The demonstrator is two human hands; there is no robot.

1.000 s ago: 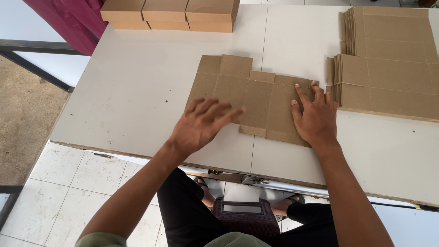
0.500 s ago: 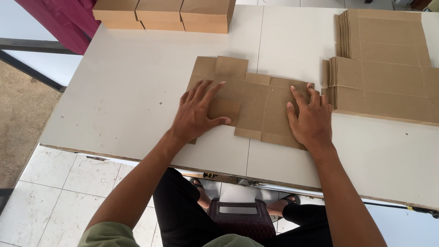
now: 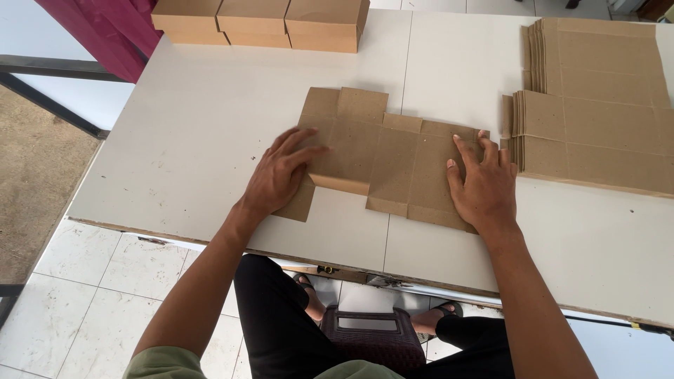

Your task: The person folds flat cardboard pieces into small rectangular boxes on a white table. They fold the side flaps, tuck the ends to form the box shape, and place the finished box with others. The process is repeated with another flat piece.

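The flat box blank (image 3: 393,158) is brown matt cardboard, slightly rough; the table (image 3: 210,119) is smooth, matt, pale board.

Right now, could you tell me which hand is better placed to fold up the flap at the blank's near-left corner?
Probably the left hand: it lies flat on the cardboard blank right over that flap, while the right hand presses the far right end.

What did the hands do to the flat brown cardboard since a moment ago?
The left hand slid from the middle of the flat cardboard blank out to its left end and now presses flat there. The right hand stayed flat on the right end. Nothing was picked up or let go. The stack of flat blanks and the folded boxes on the white table did not move.
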